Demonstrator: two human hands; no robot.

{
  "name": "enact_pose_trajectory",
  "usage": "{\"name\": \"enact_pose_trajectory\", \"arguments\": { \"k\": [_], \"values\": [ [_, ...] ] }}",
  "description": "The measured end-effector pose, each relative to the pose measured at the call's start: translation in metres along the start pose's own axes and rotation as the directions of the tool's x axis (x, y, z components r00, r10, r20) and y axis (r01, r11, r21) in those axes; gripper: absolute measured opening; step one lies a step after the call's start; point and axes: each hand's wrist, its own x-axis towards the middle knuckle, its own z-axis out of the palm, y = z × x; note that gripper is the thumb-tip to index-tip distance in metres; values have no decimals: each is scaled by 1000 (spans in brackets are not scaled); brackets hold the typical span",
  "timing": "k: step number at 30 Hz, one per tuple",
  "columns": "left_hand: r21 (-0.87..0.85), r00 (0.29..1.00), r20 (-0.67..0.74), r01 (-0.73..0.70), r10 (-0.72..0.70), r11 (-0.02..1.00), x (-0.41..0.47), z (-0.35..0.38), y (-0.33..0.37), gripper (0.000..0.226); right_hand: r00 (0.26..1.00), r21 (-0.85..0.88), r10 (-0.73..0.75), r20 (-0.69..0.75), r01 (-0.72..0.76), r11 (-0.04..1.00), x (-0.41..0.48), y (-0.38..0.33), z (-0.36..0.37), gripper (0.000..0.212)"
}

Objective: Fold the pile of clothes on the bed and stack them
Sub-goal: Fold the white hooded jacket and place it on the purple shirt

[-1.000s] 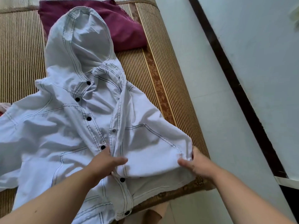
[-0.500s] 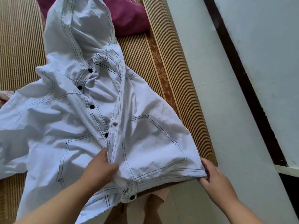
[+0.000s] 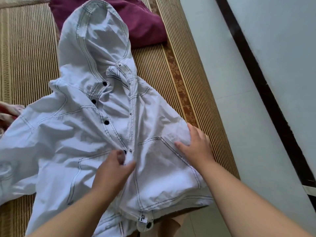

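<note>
We look down on a pale blue hooded jacket (image 3: 71, 134) spread front-up on the bed, whose surface is a striped bamboo mat (image 3: 25, 48). The hood (image 3: 95, 31) points to the far side and the hem lies at the near edge of the bed, partly overhanging it. Dark contrast stitching outlines the panels, and a row of black snaps (image 3: 106, 122) runs down the open front.

The left hand (image 3: 112, 171) sits at the middle of the jacket, just below the lowest visible snap of the upper row. Its fingers (image 3: 119, 156) are curled and pinch the front edge of the jacket between thumb and forefinger; this part is slightly blurred.

The right hand (image 3: 196, 146) lies palm-down on the right front panel, near the jacket's right edge. Its fingers (image 3: 193, 129) are loosely extended and rest on the cloth, gripping nothing.

A maroon garment (image 3: 142, 23) lies on the mat at the far side, partly under the hood. A red-and-white patterned cloth (image 3: 8, 112) shows at the left edge, touching the jacket's left sleeve. To the right of the bed we see a pale floor (image 3: 239, 117) crossed by a dark strip (image 3: 266, 93).
</note>
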Motion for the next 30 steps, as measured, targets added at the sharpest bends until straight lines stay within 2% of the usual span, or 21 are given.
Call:
{"name": "enact_pose_trajectory", "arguments": {
  "k": [2,5,8,9,10,11,12,13,14,15,16,17,18,20,21,23,25,26,27,29,30],
  "values": [
    [-108,995,-92,-57,47,992,31,-2,26,57,998,-46,48,33,-47,998,16,-11,1,77],
    [-13,978,-159,-137,134,990,75,-9,56,66,996,-105,63,61,-57,993,28,-19,0,71],
    [104,995,-14,-94,96,990,106,-13,81,63,993,-175,65,99,-47,983,31,-21,1,70],
    [39,998,25,-62,61,997,112,-17,89,52,991,-210,72,111,-47,977,31,-21,1,72],
    [-164,996,85,-3,17,986,116,-23,93,39,990,-245,76,122,-44,969,31,-21,1,73],
    [-437,977,213,108,-14,893,116,-31,97,28,988,-276,79,132,-40,960,30,-21,1,74],
    [-654,931,366,254,4,713,114,-42,99,21,987,-296,80,137,-36,955,29,-21,1,76],
    [-784,886,454,346,96,516,111,-53,95,20,987,-301,80,138,-35,953,28,-21,1,78],
    [-853,868,457,366,194,372,110,-63,85,23,989,-298,77,128,-36,954,28,-22,0,81],
    [-893,876,410,331,252,304,108,-73,73,29,991,-291,71,115,-34,956,28,-22,1,85],
    [-913,898,359,280,254,298,103,-83,61,35,992,-272,65,106,-34,962,28,-21,1,89],
    [-905,935,298,215,189,366,101,-89,47,37,992,-234,63,105,-36,971,28,-21,2,92],
    [-844,970,224,147,90,516,99,-94,32,37,991,-196,68,116,-44,980,29,-22,2,94],
    [-481,992,26,122,-125,868,100,-101,7,38,987,-159,60,152,-35,987,30,-24,-1,88],
    [-296,979,-56,170,-194,940,100,-101,0,42,984,-174,35,173,-4,985,31,-26,-2,81],
    [-102,954,-230,175,-194,979,96,-98,-1,56,982,-194,-65,177,99,976,31,-33,-3,61],
    [-31,904,-428,-37,20,999,89,-88,19,54,973,-121,-181,145,199,973,24,-42,-2,48],
    [-15,893,-428,-161,139,987,84,-80,34,48,962,-55,-230,151,240,969,19,-46,-2,46],
    [-45,918,-342,-229,200,972,80,-69,50,49,940,7,-284,191,288,958,13,-51,-1,46],
    [-48,986,-46,-162,160,986,75,-45,79,73,850,78,-373,372,371,925,1,-60,1,49],
    [40,992,77,-104,101,994,74,-32,87,82,793,97,-390,468,392,915,-3,-63,3,50]
  ]
}}
